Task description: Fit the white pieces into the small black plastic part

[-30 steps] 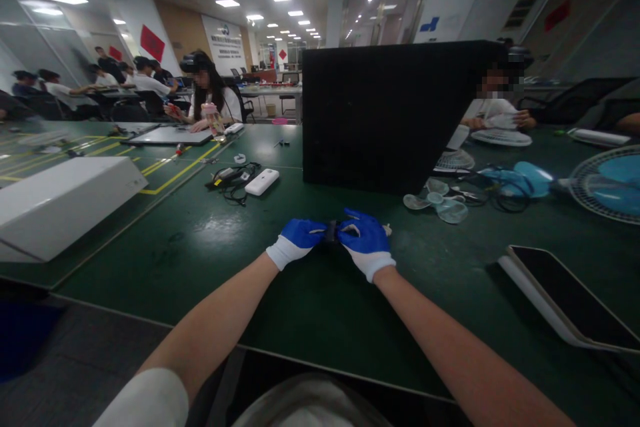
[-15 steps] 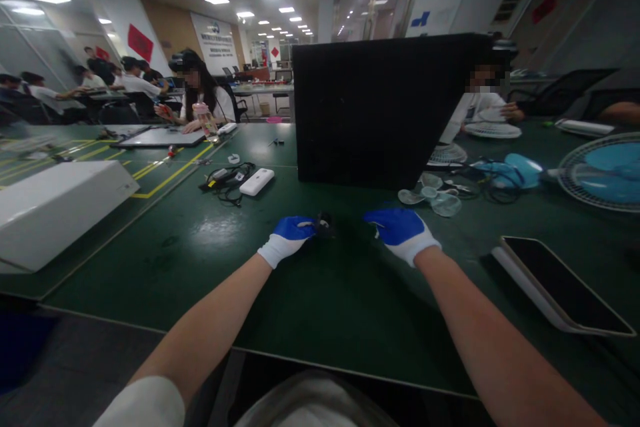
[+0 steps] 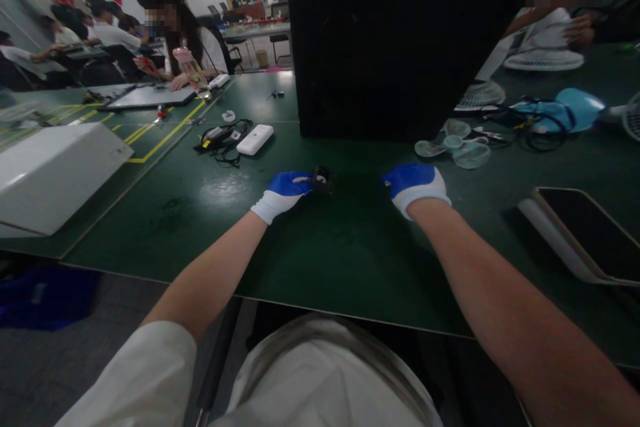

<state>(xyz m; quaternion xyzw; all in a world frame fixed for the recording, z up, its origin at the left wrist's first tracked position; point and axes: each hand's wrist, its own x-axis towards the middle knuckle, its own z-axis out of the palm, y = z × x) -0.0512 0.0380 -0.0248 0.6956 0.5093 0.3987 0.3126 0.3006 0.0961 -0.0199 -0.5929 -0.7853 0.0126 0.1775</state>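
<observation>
My left hand (image 3: 290, 184), in a blue-and-white work glove, is closed on a small black part (image 3: 321, 179) with a lighter spot in its middle. The kind of part cannot be made out. Over to the right, my right hand (image 3: 413, 181) wears the same kind of glove, with its fingers curled together. A tiny pale spot shows at its fingertips, too small to name. A clear fan blade (image 3: 455, 142) lies on the green table (image 3: 345, 247) just beyond this hand.
A large black box (image 3: 390, 47) stands ahead. White box (image 3: 60, 177), cables (image 3: 227, 140) and a small white device (image 3: 255, 139) are at left. At right lie a phone (image 3: 590, 233), a blue fan part (image 3: 583, 110) and a fan grille (image 3: 543, 60). People sit across the table.
The view has tipped downward, so the table sits higher in it. My right hand has moved slightly right, away from my left, its fingers now more curled. My left hand keeps the black part.
</observation>
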